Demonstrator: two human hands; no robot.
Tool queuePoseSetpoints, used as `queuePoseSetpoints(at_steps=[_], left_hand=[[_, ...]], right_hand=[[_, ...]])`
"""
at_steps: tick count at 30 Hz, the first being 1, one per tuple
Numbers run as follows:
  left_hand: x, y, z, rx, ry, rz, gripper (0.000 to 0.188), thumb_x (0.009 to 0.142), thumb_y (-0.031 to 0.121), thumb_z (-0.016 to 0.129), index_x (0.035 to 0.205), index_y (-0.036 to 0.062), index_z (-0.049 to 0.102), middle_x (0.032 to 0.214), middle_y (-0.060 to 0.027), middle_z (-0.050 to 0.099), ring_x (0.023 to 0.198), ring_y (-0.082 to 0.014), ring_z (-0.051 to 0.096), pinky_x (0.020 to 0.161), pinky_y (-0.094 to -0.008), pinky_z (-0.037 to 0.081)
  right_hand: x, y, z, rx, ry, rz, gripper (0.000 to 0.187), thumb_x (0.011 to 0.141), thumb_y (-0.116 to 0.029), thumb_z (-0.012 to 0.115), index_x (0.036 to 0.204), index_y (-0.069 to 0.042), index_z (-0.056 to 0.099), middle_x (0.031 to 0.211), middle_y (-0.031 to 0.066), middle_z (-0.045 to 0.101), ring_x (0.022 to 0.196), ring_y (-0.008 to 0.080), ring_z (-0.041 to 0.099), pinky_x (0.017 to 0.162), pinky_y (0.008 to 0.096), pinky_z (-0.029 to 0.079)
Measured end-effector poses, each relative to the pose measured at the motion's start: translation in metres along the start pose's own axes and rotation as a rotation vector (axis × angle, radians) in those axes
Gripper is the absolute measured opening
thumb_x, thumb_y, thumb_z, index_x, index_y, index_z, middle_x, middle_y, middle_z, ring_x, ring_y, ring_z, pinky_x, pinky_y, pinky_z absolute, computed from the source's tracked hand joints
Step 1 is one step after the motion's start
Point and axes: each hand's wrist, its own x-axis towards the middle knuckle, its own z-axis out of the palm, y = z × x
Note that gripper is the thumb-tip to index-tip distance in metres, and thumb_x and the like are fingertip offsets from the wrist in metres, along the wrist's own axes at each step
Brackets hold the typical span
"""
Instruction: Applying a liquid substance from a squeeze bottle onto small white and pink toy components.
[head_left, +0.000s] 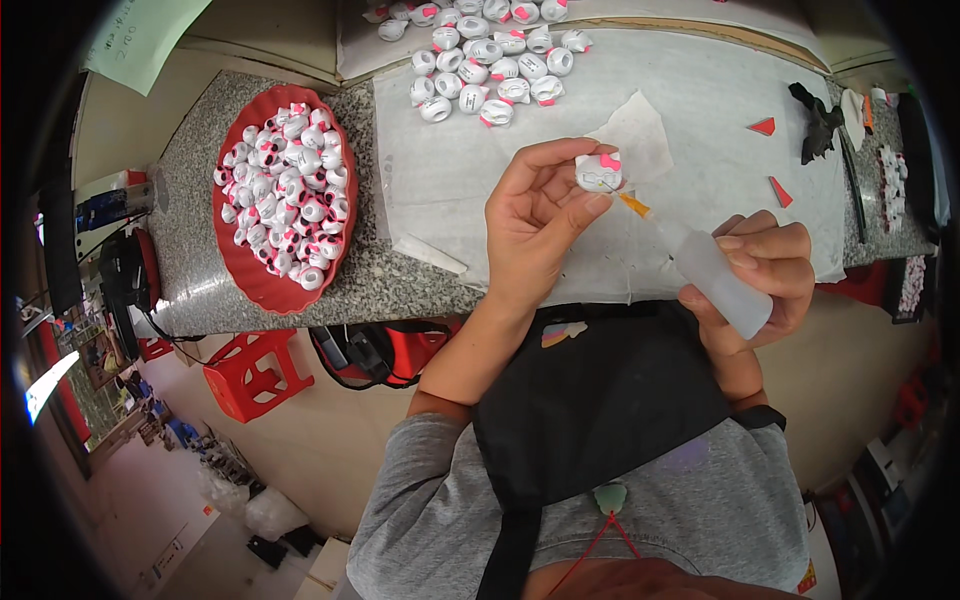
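Observation:
My left hand (pixel 545 205) pinches a small white cat-head figurine (pixel 597 173) with a pink bow between thumb and fingers, lifted over the papered tabletop. In my right hand (pixel 765 265) is a translucent white squeeze bottle (pixel 722 280), tilted with its orange-yellow nozzle (pixel 633 204) pointing up and left. The nozzle's tip is at the lower edge of the figurine; whether it touches cannot be made out. Behind the figurine lies a loose piece of white paper (pixel 640 135).
A red scalloped bowl (pixel 226 222) heaped with similar heads stands at left on the speckled counter (pixel 400 285). More heads (pixel 490 75) lie at the back on white paper (pixel 430 190). Red triangular scraps (pixel 780 192) and a black crumpled piece (pixel 818 122) lie at right.

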Motion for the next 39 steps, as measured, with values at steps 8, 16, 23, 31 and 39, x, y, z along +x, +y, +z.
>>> queuePoseSetpoints(at_steps=[8, 16, 23, 31, 39], left_hand=[[0.0007, 0.001, -0.0012, 0.012, -0.009, 0.016, 0.033, 0.07, -0.002, 0.054, 0.101, -0.002, 0.041, 0.1, -0.0152, 0.047, 0.089, -0.0169, 0.049, 0.08, -0.0354, 0.042], [0.0001, 0.0023, 0.0002, -0.016, -0.006, -0.009, 0.035, 0.069, -0.002, 0.055, 0.101, -0.0028, 0.041, 0.099, -0.0156, 0.049, 0.087, -0.0177, 0.051, 0.078, -0.0304, 0.041], [0.0005, 0.0029, -0.0019, -0.031, -0.046, -0.032, 0.034, 0.069, -0.01, 0.051, 0.101, -0.0038, 0.04, 0.1, -0.013, 0.047, 0.094, -0.017, 0.048, 0.08, -0.0263, 0.041], [-0.0002, 0.0006, -0.0006, -0.003, -0.012, -0.022, 0.035, 0.069, -0.004, 0.054, 0.101, -0.0025, 0.041, 0.099, -0.0159, 0.049, 0.086, -0.0196, 0.052, 0.077, -0.0296, 0.041], [-0.0008, 0.0015, -0.0009, 0.017, -0.025, -0.011, 0.034, 0.069, -0.004, 0.054, 0.1, -0.0027, 0.041, 0.099, -0.016, 0.049, 0.088, -0.0193, 0.051, 0.08, -0.0319, 0.041]], right_hand=[[0.0003, -0.0021, -0.0005, -0.045, -0.018, 0.016, 0.035, 0.056, -0.005, 0.07, 0.081, -0.005, 0.047, 0.079, 0.0071, 0.046, 0.058, 0.0118, 0.042, 0.05, 0.0232, 0.037], [0.0002, -0.0006, -0.0013, -0.106, 0.003, -0.012, 0.035, 0.056, -0.006, 0.07, 0.082, -0.006, 0.046, 0.077, 0.0063, 0.046, 0.057, 0.0124, 0.042, 0.05, 0.0239, 0.038], [0.0008, -0.0017, -0.0006, -0.104, -0.012, 0.003, 0.035, 0.056, -0.006, 0.07, 0.082, -0.006, 0.046, 0.077, 0.0059, 0.046, 0.058, 0.0128, 0.043, 0.05, 0.0245, 0.039], [-0.0001, -0.0028, 0.0003, -0.073, 0.008, 0.01, 0.036, 0.055, -0.006, 0.07, 0.082, -0.006, 0.045, 0.078, 0.0063, 0.046, 0.058, 0.0128, 0.043, 0.049, 0.0244, 0.039], [-0.0014, -0.0026, 0.0004, -0.121, -0.005, 0.009, 0.035, 0.056, -0.007, 0.07, 0.081, -0.007, 0.045, 0.078, 0.0063, 0.046, 0.058, 0.0128, 0.043, 0.051, 0.0245, 0.039]])
